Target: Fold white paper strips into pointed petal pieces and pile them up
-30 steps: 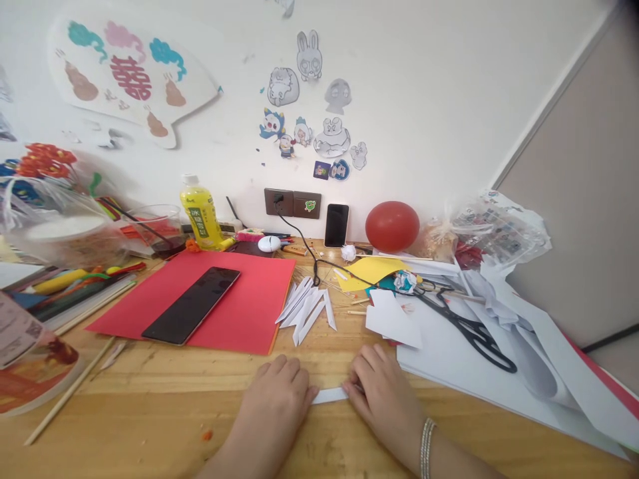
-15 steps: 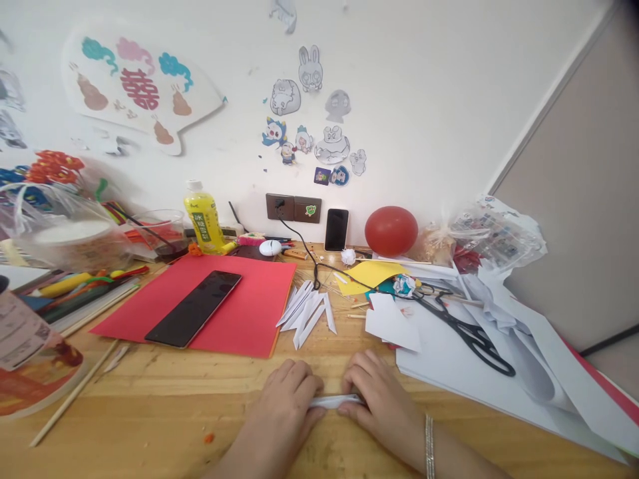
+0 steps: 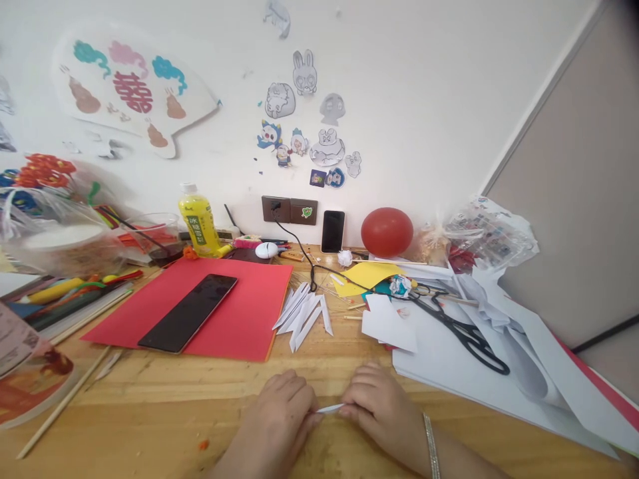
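Note:
A narrow folded strip of white paper [image 3: 330, 408] stretches between my two hands, low over the front of the wooden table. My left hand [image 3: 282, 416] pinches its left end between thumb and fingers. The right end is pinched by my right hand [image 3: 378, 409], which has a shiny bracelet on the wrist. Both ends of the strip are hidden by my fingers. Just beyond my hands lies a loose pile of folded white paper pieces [image 3: 304, 316].
Left of the pile, a black phone [image 3: 188, 313] rests on red paper [image 3: 259, 299]. To the right, black scissors [image 3: 462, 332] lie on white sheets [image 3: 449, 399]. A red balloon [image 3: 387, 232], a yellow drink bottle [image 3: 200, 223] and another phone [image 3: 333, 231] stand along the wall.
The paper strip between my hands now looks thinner and slopes up to the right. My fingers have closed in more tightly around it. The view has shifted slightly.

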The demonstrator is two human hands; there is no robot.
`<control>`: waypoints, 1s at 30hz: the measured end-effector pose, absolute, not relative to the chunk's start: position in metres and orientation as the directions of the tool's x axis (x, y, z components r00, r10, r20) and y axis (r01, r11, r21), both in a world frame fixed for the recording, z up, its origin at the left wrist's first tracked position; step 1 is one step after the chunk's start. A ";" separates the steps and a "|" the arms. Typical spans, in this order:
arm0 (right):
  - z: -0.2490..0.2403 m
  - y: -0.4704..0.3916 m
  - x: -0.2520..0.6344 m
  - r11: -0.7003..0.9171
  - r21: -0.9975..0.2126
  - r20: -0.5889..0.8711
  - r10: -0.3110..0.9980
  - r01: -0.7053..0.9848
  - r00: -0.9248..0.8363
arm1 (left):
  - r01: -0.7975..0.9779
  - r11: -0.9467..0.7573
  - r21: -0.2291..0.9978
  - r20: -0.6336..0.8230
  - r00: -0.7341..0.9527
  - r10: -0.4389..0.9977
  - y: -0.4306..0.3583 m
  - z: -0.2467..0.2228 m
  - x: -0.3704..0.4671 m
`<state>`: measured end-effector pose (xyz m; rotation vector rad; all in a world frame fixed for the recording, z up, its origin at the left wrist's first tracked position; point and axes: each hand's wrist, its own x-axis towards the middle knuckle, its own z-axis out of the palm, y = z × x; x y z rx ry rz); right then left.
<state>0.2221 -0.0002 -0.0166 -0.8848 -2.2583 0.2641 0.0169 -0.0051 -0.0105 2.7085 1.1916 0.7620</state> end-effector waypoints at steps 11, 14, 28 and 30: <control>-0.009 -0.009 0.214 0.668 -0.528 0.389 0.739 0.524 -0.550 | 0.604 -0.763 0.229 0.366 0.673 0.643 -0.010 -0.013 0.022; -0.007 -0.007 0.219 0.582 -0.652 0.322 0.793 0.485 -0.518 | 0.592 -0.751 0.293 0.332 0.674 0.660 -0.011 -0.011 0.018; 0.005 -0.008 0.229 0.568 -0.733 0.330 0.778 0.375 -0.535 | 0.612 -0.471 0.636 0.072 0.560 0.825 -0.020 -0.009 0.019; 0.001 -0.012 0.223 0.588 -0.699 0.329 0.770 0.407 -0.547 | 0.613 -0.468 0.637 0.069 0.560 0.826 -0.021 -0.007 0.020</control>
